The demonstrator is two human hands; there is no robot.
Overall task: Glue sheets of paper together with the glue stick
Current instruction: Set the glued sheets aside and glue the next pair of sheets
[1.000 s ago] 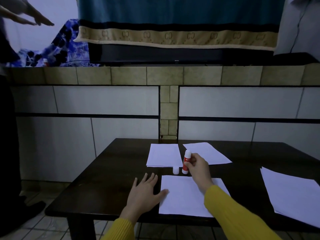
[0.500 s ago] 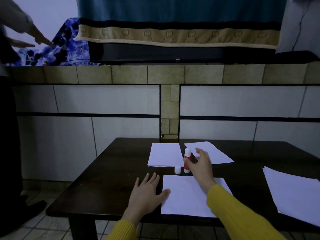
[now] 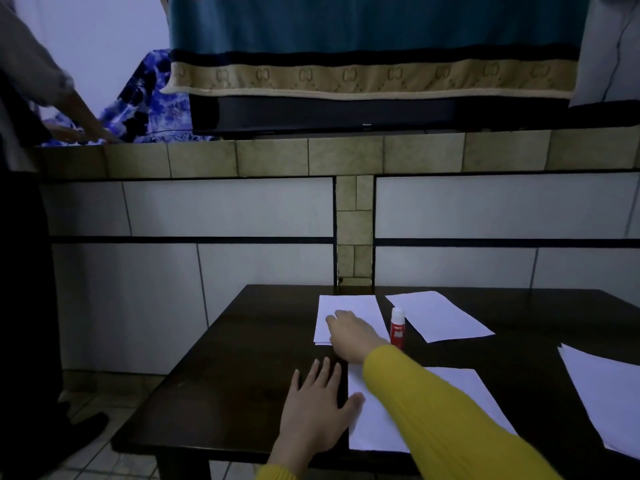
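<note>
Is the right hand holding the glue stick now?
No. The glue stick stands alone; the right hand rests on a paper sheet.

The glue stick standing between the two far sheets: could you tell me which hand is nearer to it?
Right. The right hand rests on the far left sheet, just left of the glue stick. The left hand lies flat at the near sheet's left edge.

Right hand (image 3: 353, 336) left glue stick (image 3: 397, 327), now on far sheet (image 3: 346, 306).

Dim, bluish room light. The dark table (image 3: 214, 393) swallows detail while the paper sheets (image 3: 446, 318) glow pale. Soft focus throughout; tile lines bow toward 9 and 3 o'clock.
</note>
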